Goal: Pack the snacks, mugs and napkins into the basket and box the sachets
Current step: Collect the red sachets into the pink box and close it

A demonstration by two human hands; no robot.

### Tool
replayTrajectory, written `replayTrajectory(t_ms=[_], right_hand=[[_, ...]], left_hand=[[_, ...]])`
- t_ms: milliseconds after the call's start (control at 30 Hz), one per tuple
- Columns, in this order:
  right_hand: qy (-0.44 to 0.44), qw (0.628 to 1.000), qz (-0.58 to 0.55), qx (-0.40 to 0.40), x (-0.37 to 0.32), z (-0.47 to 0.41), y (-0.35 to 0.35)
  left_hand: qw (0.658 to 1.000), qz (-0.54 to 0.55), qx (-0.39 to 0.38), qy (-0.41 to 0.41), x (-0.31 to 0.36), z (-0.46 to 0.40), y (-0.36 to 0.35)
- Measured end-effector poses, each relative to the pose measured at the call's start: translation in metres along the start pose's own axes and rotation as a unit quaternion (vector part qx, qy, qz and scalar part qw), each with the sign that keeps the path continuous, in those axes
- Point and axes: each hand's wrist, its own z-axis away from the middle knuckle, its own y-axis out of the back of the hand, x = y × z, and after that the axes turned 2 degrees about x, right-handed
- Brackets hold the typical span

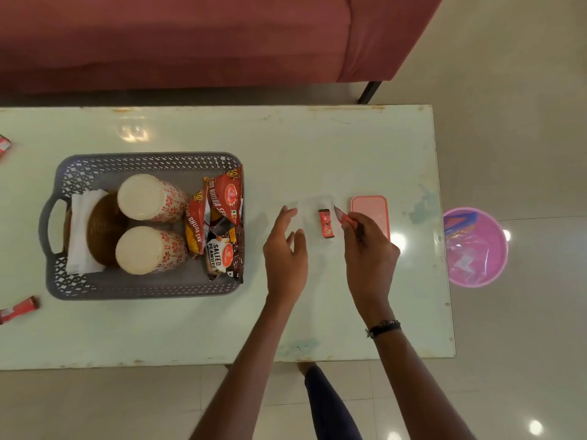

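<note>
A grey plastic basket [146, 160] on the table's left holds two upturned floral mugs [149, 198] [147, 250], white napkins [79, 230], a brown woven holder [103, 230] and several snack packets [222, 223]. To its right stands a small clear box [313, 206] with one red sachet [326, 223] lying inside. Its pink lid [370, 208] lies just beyond. My right hand [368, 249] pinches a second red sachet [343, 217] over the box's right edge. My left hand [286, 249] is spread with relaxed fingers at the box's left side. Whether it touches the box is unclear.
Two more red sachets [3, 147] [17, 309] lie at the table's far left edge. A pink bin [476, 249] with wrappers stands on the floor right of the table. A red sofa [190, 39] runs behind the table.
</note>
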Motion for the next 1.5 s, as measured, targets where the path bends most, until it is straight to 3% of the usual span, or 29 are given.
replayTrajectory(t_ms=[167,433,633,767,967,1267,1367,1500], right_hand=[[-0.01,0.996,0.022,-0.085,-0.006,-0.001,-0.009],[0.041,0.993,-0.019,-0.107,-0.033,0.03,-0.014],[0.102,0.973,-0.076,-0.191,-0.094,0.07,-0.061],[0.163,0.954,-0.083,-0.238,-0.14,0.109,-0.116],[0.213,0.919,-0.085,-0.321,-0.196,0.175,-0.203],[0.173,0.881,-0.069,-0.436,-0.226,0.239,-0.299],[0.172,0.875,-0.052,-0.449,-0.228,0.248,-0.321],[0.191,0.868,-0.029,-0.457,-0.23,0.252,-0.342]], left_hand=[[0.999,-0.012,-0.025,-0.024,-0.006,0.018,0.016],[0.999,0.036,0.005,-0.03,-0.005,0.022,0.064],[0.994,0.056,0.086,-0.039,-0.03,0.02,0.148],[0.983,0.02,0.177,-0.039,-0.072,0.02,0.225],[0.966,-0.077,0.246,0.003,-0.144,0.017,0.338],[0.932,-0.336,0.133,0.021,-0.238,-0.016,0.437],[0.926,-0.363,0.104,0.001,-0.254,-0.024,0.446],[0.92,-0.365,0.139,-0.027,-0.262,-0.027,0.451]])
